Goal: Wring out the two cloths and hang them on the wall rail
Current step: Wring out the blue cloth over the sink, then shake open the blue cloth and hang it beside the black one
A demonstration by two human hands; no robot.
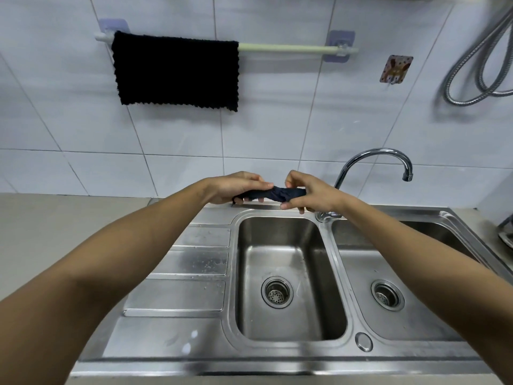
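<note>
A dark cloth (277, 193), twisted into a tight roll, is stretched between both hands above the back edge of the left sink basin. My left hand (236, 187) grips its left end and my right hand (308, 194) grips its right end. A second dark cloth (177, 73) hangs spread flat over the left part of the pale wall rail (291, 48). The right half of the rail is bare.
Below the hands lies a steel double sink (336, 262) with a ribbed drainboard (191, 262) on its left. A curved chrome tap (377, 159) stands behind the divider. A metal hose (477, 73) loops on the tiled wall at the right, beside a small wall hook (395, 69).
</note>
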